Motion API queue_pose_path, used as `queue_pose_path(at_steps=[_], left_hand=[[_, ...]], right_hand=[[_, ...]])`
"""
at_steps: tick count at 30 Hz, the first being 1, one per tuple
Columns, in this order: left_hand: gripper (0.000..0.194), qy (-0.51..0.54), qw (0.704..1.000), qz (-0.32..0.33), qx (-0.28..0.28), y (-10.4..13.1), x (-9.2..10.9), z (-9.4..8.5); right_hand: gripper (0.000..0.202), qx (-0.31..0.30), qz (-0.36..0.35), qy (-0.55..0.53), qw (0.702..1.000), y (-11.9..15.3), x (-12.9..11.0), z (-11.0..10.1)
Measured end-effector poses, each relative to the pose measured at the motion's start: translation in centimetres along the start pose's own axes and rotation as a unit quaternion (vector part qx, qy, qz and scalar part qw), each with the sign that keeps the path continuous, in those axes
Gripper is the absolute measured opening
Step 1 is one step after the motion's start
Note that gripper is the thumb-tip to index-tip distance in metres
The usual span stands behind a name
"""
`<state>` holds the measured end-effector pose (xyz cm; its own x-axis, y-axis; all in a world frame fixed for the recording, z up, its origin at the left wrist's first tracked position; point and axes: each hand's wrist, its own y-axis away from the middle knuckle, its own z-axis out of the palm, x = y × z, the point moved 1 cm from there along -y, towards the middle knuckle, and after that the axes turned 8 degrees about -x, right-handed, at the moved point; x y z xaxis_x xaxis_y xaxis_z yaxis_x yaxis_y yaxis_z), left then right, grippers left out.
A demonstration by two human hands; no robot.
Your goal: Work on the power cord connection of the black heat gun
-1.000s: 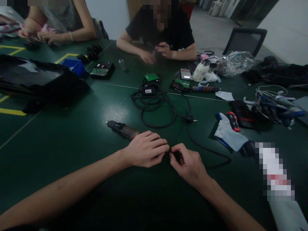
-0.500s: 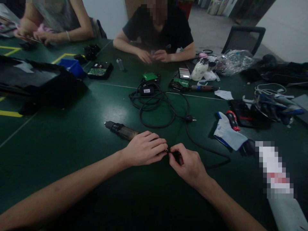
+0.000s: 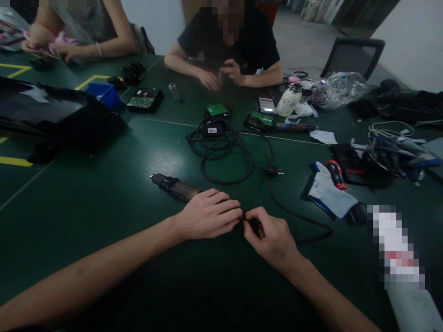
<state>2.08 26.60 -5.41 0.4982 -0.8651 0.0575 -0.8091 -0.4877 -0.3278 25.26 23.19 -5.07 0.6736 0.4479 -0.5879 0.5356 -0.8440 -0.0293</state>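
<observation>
A dark electric screwdriver (image 3: 180, 189) lies on the green table, its metal tip pointing left. My left hand (image 3: 211, 214) is wrapped over its rear end, fingers together. Just right of that end, my right hand (image 3: 268, 230) pinches a small dark cable connector (image 3: 244, 217), mostly hidden by the fingertips. The fingertips of both hands nearly touch. Beyond them lies a coiled black cable (image 3: 226, 177) with a plug (image 3: 275, 171) and a black adapter (image 3: 212, 129) with a white label.
Two people sit across the table (image 3: 114, 207). A glove (image 3: 328, 191) and a red-black handle (image 3: 336, 175) lie at right. Opened devices with green boards (image 3: 217, 109), a second screwdriver (image 3: 296, 127) and a bottle (image 3: 289, 100) stand farther back. At left are a black bag (image 3: 44, 120) and blue bin (image 3: 102, 94).
The small connector and the screwdriver's end are closer together between my fingertips. Across the table, one person's hand has lifted slightly. The view has shifted a little.
</observation>
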Motion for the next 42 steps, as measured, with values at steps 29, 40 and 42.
queue_pose_path(at_steps=[29,40,42], left_hand=[[0.025,0.025,1.000,-0.004,0.010,0.00,0.17,-0.14],[0.025,0.010,1.000,-0.005,0.010,-0.08,0.04,-0.05],[0.026,0.012,1.000,-0.002,0.007,-0.06,0.04,-0.14]], right_hand=[[0.008,-0.002,0.002,-0.004,1.000,0.10,0.23,0.13],[0.007,0.001,0.003,-0.002,1.000,0.01,0.02,-0.03],[0.007,0.000,0.005,-0.006,1.000,0.00,0.01,-0.02]])
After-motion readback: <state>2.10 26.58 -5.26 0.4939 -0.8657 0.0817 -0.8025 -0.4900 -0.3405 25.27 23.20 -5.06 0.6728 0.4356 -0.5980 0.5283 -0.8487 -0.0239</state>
